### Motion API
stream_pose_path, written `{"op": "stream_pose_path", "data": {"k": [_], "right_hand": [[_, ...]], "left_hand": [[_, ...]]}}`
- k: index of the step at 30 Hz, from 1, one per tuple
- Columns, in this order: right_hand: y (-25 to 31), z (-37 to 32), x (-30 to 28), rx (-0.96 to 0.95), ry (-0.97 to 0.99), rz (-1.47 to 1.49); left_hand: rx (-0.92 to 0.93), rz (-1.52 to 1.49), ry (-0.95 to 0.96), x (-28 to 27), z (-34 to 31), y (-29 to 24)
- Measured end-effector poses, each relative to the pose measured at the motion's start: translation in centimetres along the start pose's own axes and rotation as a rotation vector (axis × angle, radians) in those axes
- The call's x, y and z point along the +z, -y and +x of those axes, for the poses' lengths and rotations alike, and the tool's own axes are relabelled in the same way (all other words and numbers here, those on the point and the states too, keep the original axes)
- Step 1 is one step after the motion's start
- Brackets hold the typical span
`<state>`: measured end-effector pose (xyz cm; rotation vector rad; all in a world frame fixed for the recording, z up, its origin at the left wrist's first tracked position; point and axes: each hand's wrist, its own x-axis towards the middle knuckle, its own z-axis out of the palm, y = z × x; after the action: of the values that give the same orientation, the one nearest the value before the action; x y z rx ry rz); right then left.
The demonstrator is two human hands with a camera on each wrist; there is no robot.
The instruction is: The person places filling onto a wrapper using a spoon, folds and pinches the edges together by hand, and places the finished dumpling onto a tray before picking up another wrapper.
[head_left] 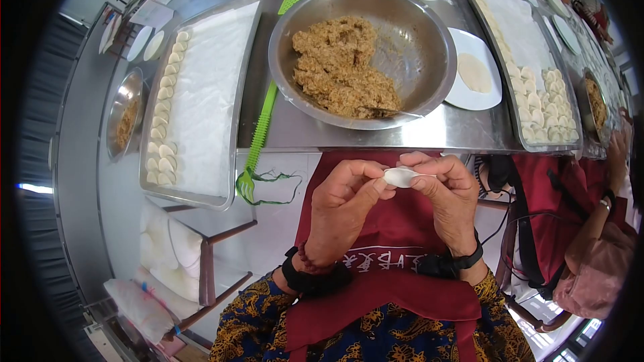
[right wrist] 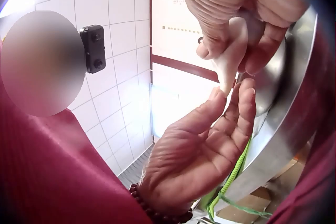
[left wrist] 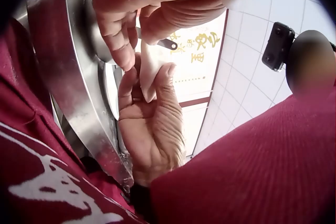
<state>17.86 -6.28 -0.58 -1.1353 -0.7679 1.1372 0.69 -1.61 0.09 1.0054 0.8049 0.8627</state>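
Note:
Both hands pinch one white folded dumpling [head_left: 400,177] in front of the apron, below the table's edge. At its left end are the thumb and fingertips of my left hand [head_left: 345,201]; my right hand [head_left: 448,198] pinches the right end. In the left wrist view the pale dumpling [left wrist: 150,71] hangs between the two hands, its dough edge pressed together. The right wrist view shows the dumpling [right wrist: 232,56] too, with the beaded left hand [right wrist: 202,153] beneath it. Any filling inside is hidden by the dough.
Ahead stands a steel bowl [head_left: 436,87] of brown filling with a utensil in it. A plate [head_left: 493,97] with a round wrapper lies right of it. Trays of dumplings, left tray [head_left: 208,94] and right tray [head_left: 503,10], flank it. A green plastic swatter [head_left: 261,127] lies beside the bowl.

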Motion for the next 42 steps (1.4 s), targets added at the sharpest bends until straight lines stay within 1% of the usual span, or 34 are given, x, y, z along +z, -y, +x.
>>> {"op": "stream_pose_path", "data": {"k": [2, 4, 5, 6, 7, 10, 12, 13, 15, 19, 21, 25, 28, 30, 31, 34, 36, 37, 38, 40, 41, 42], "right_hand": [[-0.1, 0.0, 0.0, -0.002, 0.005, -0.006], [0.0, 0.1, 0.0, 0.033, -0.048, -0.025], [-0.1, 0.2, -0.1, 0.034, -0.049, -0.025], [-0.3, 0.3, -0.3, 0.074, -0.056, 0.018], [-0.4, 0.4, -0.4, 0.114, -0.063, 0.062], [-0.2, 0.2, -0.2, 0.102, -0.036, 0.053], [-0.3, 0.1, 0.0, 0.094, -0.031, 0.065], [-0.3, 0.1, 0.0, 0.085, -0.027, 0.076], [-0.2, 0.1, 0.1, 0.085, -0.026, 0.087], [-0.3, 0.1, 0.1, 0.083, -0.044, 0.111], [-0.3, 0.1, 0.2, 0.081, -0.045, 0.113], [-0.5, 0.1, 0.1, 0.058, -0.038, 0.101], [-0.6, 0.1, 0.1, 0.065, -0.032, 0.111], [-0.5, 0.2, -0.1, 0.082, -0.056, 0.119], [-0.5, 0.2, -0.1, 0.102, -0.077, 0.126], [-0.2, 0.1, 0.1, 0.097, -0.049, 0.14], [0.0, -0.1, 0.2, 0.077, -0.039, 0.102], [0.0, -0.1, 0.4, 0.056, -0.027, 0.065], [0.0, -0.1, 0.6, 0.055, -0.021, 0.068], [-0.1, 0.0, 1.5, -0.031, 0.039, 0.041], [-0.3, 0.0, 1.9, -0.028, 0.052, 0.051], [-0.4, 0.0, 2.2, -0.073, 0.066, -0.047]], "left_hand": [[0.009, -0.008, -0.003, 0.0, 0.0, 0.2], [0.017, -0.016, -0.004, -0.1, 0.1, 0.3], [0.133, 0.135, 0.017, -0.2, 0.1, 0.4], [0.249, 0.286, 0.039, -0.2, 0.1, 0.5], [0.247, 0.286, 0.04, -0.3, 0.1, 0.6], [0.206, 0.261, 0.015, -0.3, 0.2, 0.8], [0.109, 0.15, 0.007, -0.3, 0.2, 0.8], [0.109, 0.151, 0.007, -0.2, 0.2, 0.7], [0.076, 0.058, 0.012, -0.1, 0.2, 0.6], [0.099, 0.042, 0.018, -0.1, 0.1, 0.9], [0.054, 0.037, 0.006, 0.0, 0.1, 0.8], [0.051, -0.025, 0.022, 0.0, 0.2, 0.9], [0.094, 0.037, 0.06, -0.3, 0.4, 0.7], [0.417, 0.499, 0.196, -0.5, 0.5, -0.2], [0.417, 0.499, 0.199, -0.5, 0.5, -0.2], [0.383, 0.473, 0.216, -0.5, 0.3, -0.2], [-0.06, -0.364, 0.114, -0.4, 0.5, 0.4], [-0.055, -0.363, 0.113, -0.4, 0.8, 0.6], [-0.187, -0.516, 0.151, -0.5, 1.1, 0.7], [-0.447, -0.817, 0.215, -0.9, 1.5, 0.8], [-0.438, -0.811, 0.202, -0.9, 1.4, 1.2], [-0.454, -0.914, 0.237, -0.7, 1.4, 1.7]]}}
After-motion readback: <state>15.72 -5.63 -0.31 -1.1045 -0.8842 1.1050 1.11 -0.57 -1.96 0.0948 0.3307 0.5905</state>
